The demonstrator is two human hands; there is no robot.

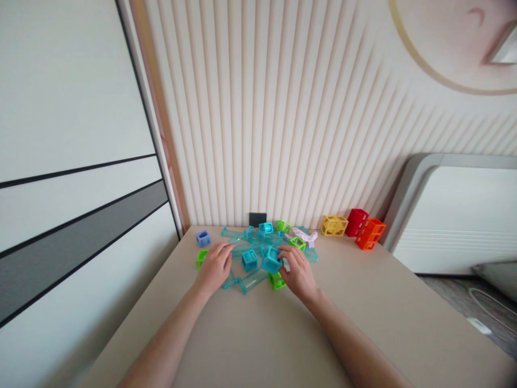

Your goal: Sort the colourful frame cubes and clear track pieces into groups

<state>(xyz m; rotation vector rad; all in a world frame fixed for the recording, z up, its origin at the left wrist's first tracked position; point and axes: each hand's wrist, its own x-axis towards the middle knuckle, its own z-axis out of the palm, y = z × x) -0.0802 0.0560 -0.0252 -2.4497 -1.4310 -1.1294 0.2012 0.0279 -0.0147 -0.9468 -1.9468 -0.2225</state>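
Observation:
My right hand (298, 271) grips a blue cube block (272, 260) between thumb and fingers, just above a green block (277, 280). My left hand (217, 265) is at the left of the pile, its fingers bent toward the clear teal tube pieces (239, 248); whether it holds anything is hidden. Another green block (201, 259) shows partly behind my left hand. Between the hands sits a second blue cube (250, 260). Farther back are a light blue cube (265, 228), a green cube (283, 226) and one more green cube (298, 243) beside a pale pink piece (305, 236).
On the table (242, 345), a periwinkle cube (203, 238) lies at the back left. Yellow blocks (334, 226), red blocks (356, 222) and orange blocks (370, 234) stand at the back right. A dark square piece (257, 219) is by the ribbed wall (250, 108).

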